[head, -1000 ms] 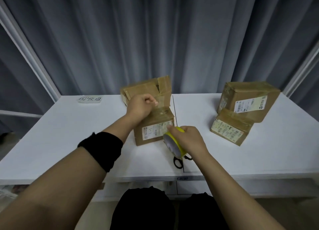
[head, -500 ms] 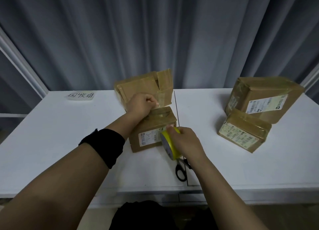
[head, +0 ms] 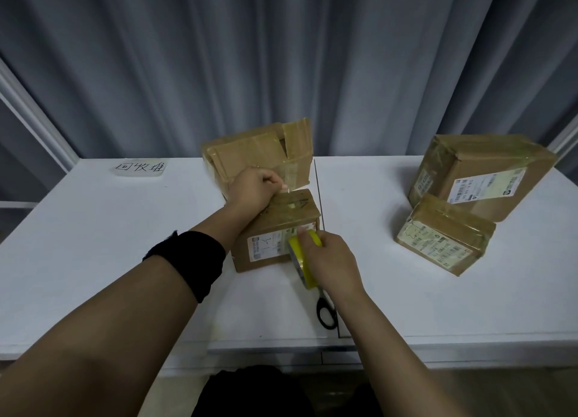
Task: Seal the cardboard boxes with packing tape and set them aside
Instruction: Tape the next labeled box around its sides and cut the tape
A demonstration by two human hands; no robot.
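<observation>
The left hand (head: 253, 187), fingers curled, pinches the clear tape end on the top of the small cardboard box (head: 275, 229) at the middle of the white table (head: 93, 229); the right hand (head: 331, 262) grips the round yellow tape roll (head: 301, 262) just before the box; black scissors (head: 327, 313) lie below.

Left grip (head: 252, 189) fisted (right grip (head: 329, 262) curled too).

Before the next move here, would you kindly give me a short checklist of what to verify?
1. Left hand pinches the tape end at the small box's far edge: ok.
2. Right hand grips the yellow tape roll: ok.
3. Strip flat across the box top: cannot tell.
4. Scissors within reach, under the right wrist: ok.
5. Small box's flaps closed: ok.
</observation>
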